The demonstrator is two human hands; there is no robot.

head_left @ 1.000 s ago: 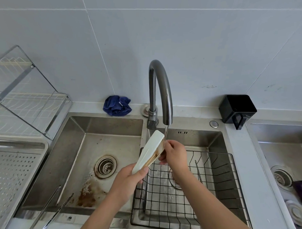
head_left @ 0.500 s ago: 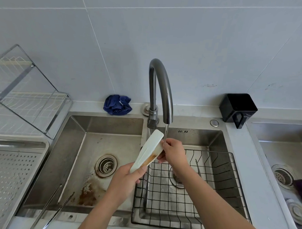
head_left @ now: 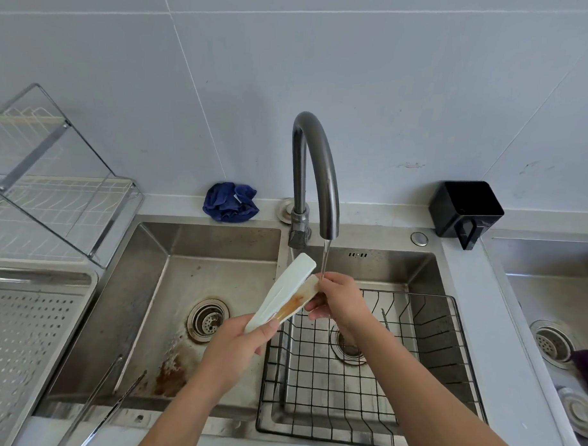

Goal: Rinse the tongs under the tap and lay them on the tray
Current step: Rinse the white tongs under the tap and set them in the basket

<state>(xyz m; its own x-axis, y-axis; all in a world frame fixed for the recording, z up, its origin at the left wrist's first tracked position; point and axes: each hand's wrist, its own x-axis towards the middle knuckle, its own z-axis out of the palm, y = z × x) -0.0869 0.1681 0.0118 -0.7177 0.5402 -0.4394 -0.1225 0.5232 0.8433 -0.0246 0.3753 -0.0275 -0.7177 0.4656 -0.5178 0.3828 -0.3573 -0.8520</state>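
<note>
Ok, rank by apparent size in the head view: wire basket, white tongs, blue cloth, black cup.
1. wire basket
2. black cup
3. white tongs and blue cloth: similar area, tongs nearer camera, so unranked.

The left hand (head_left: 238, 351) grips the white tongs (head_left: 285, 289) at their joined end, tilted up toward the tap (head_left: 316, 163), while the right hand (head_left: 341, 299) pinches the tip of the lower arm (streaked brown on its inner face) right where the thin stream of water (head_left: 324, 260) lands. Both hands hang over the divide between the stained left basin (head_left: 133, 300) and the right basin, which holds a black wire basket (head_left: 426, 296). A perforated tray (head_left: 25, 330) sits left of the sink with a dish rack (head_left: 54, 181) behind it, and a crumpled blue cloth (head_left: 230, 202) and a black cup (head_left: 466, 205) stand on the ledge by the wall.
</note>
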